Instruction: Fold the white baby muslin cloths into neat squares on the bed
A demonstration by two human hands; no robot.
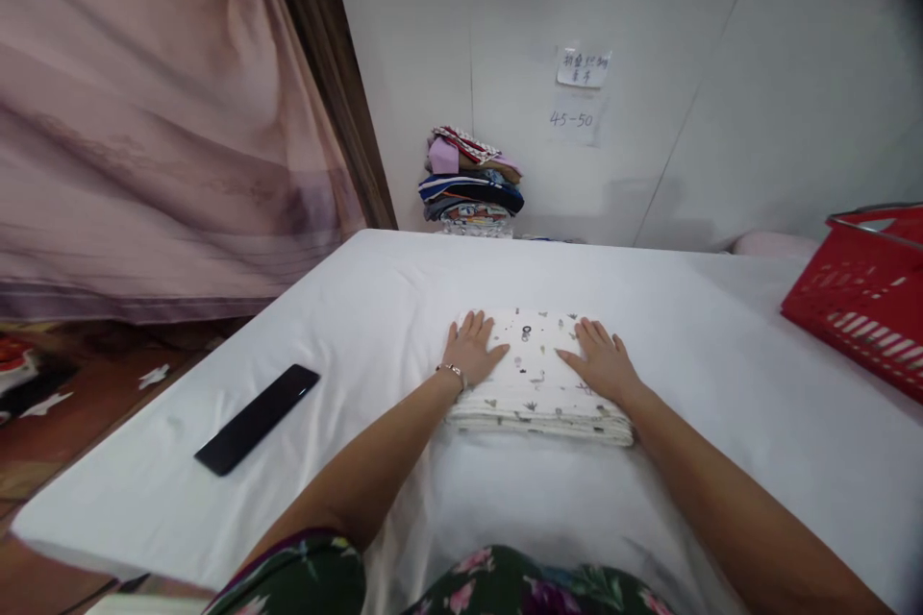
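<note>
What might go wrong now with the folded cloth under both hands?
1. The left hand and right hand both press flat on the folded cloth. If they slide apart, its layers might be pulled askew.
2. The black flat device lies near the left edge of the white-covered table. A sweep of the left arm might knock it off.

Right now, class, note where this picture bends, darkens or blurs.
Head view: wide-angle stretch smears the curtain at the left; the top right corner goes dark; the light is soft and even, without glare; the left hand and right hand, flat on the cloth, are sharp.
</note>
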